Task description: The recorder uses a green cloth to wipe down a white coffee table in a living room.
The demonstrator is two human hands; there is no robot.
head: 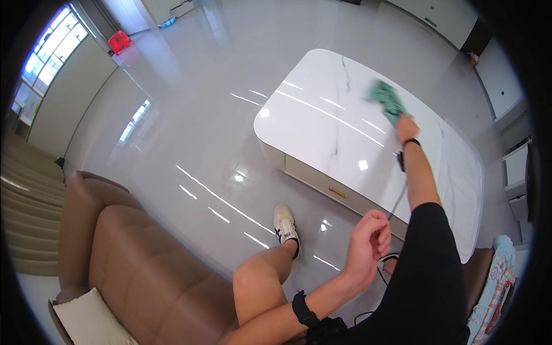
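Observation:
My right hand [407, 128] is shut on a crumpled green cloth [388, 101], which lies against the white marble-patterned top of a coffee table [315, 125] near its far side. The cloth is blurred. A dark band with a small device [401, 160] circles my right wrist. My left hand [370, 248] is held in front of the table's near edge, its fingers curled in towards the palm, with nothing visible in them. A thin cable [399, 200] runs down from my right wrist and passes out of sight by the left fingers. A black strap [305, 309] wraps my left forearm.
A brown sofa [151, 254] with a cream cushion [92, 319] stands at the lower left. The table's drawer has a gold handle [337, 192]. Folded patterned fabric [493, 280] lies at the lower right. A red stool [119, 42] stands far off on the glossy tiled floor [185, 125].

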